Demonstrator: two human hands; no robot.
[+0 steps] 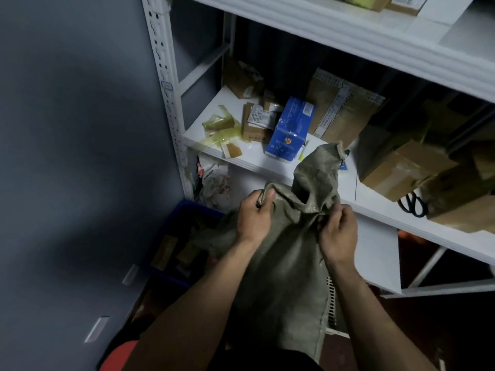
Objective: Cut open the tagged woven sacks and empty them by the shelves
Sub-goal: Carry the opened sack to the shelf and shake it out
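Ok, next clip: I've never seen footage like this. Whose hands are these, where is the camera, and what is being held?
There is no machine here. A person is working with bare hands, and the single picture comes from a wide-angle camera worn on their head, looking forward and down. The left hand and right hand each grip a bunch of fabric near the top of a grey-green woven sack, which hangs in front of a white shelf. One end of the sack, which looks tied off, pokes up over the shelf. On the shelf lie a blue box, brown cardboard parcels and black scissors. A blue crate sits low on the left.
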